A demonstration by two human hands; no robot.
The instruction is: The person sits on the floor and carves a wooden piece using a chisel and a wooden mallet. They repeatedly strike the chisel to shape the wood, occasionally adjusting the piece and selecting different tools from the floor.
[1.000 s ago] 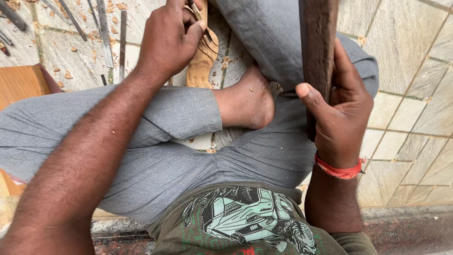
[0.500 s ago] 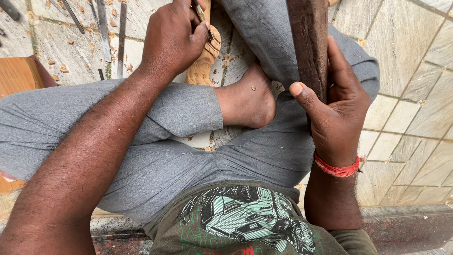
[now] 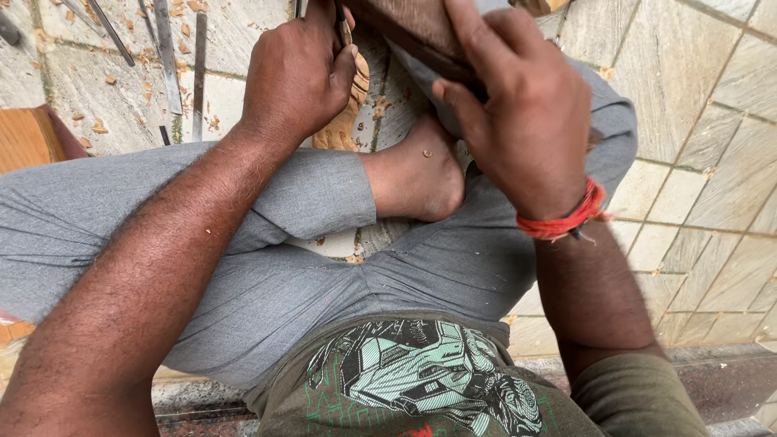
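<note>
**Fingers wrapped around wood and a thin tool**

Fingers (image 3: pixel 486 48) of the right hand (image 3: pixel 518 113) curl tight around a dark brown wooden block (image 3: pixel 413 28) at the far edge, up top in the middle. Half a second ago that block stood up tall and long. Now it lies more sideways, and the right hand has come across to the left, over the bare foot (image 3: pixel 417 174). A red thread band (image 3: pixel 562 218) goes round the wrist.

Left hand (image 3: pixel 299 77) is closed in a fist on a thin tool (image 3: pixel 346 28). Only a small bit of it pokes out, so I cannot tell what kind it is. This hand sits in the same spot as before.

Just under the left fist lies a pale carved wood piece (image 3: pixel 344 121) with bumpy curved edges, on the stone tile floor (image 3: pixel 712 121). Tiles are grey, flat and a bit rough. Small wood chips (image 3: pixel 101 125) are dotted on the far left, near long thin metal chisels (image 3: pixel 166 57).

Soft grey trousers (image 3: pixel 267 291) cover the crossed legs. Near the bottom, a dark green shirt shows a picture print (image 3: pixel 421 380) in light green and white.
</note>
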